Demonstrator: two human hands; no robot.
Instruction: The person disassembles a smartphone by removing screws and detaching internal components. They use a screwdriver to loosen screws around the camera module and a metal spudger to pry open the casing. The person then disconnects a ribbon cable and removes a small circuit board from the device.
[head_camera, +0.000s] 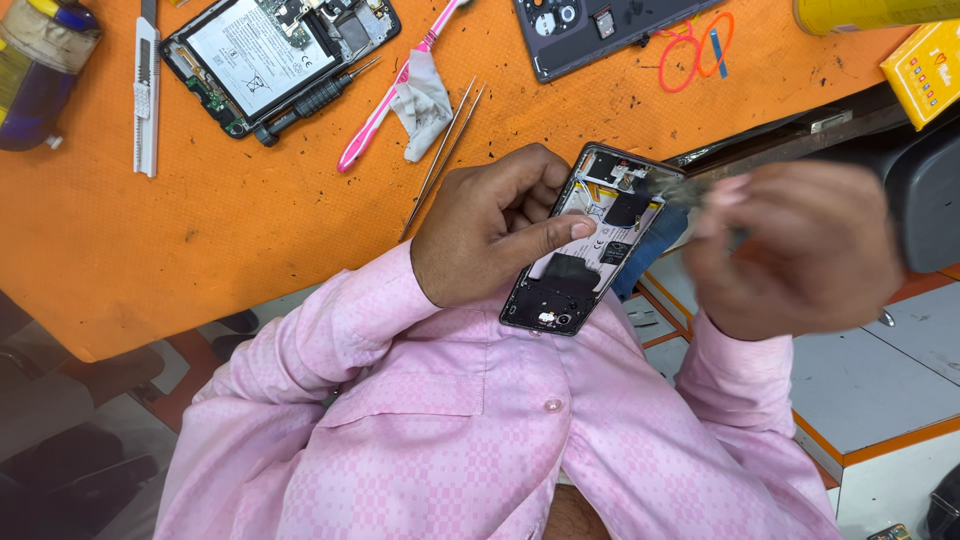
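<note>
Pink shirt (470, 440); L hand (490, 225) w/ opened phone (590, 245)

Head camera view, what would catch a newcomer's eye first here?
First, the opened phone at centre, back cover off, held by the left hand with its thumb laid across the insides. The right hand, blurred, brings a thin metal tool to the phone's top end. Behind them spreads the orange mat, with another opened phone at top left and a pink toothbrush beside it.
</note>
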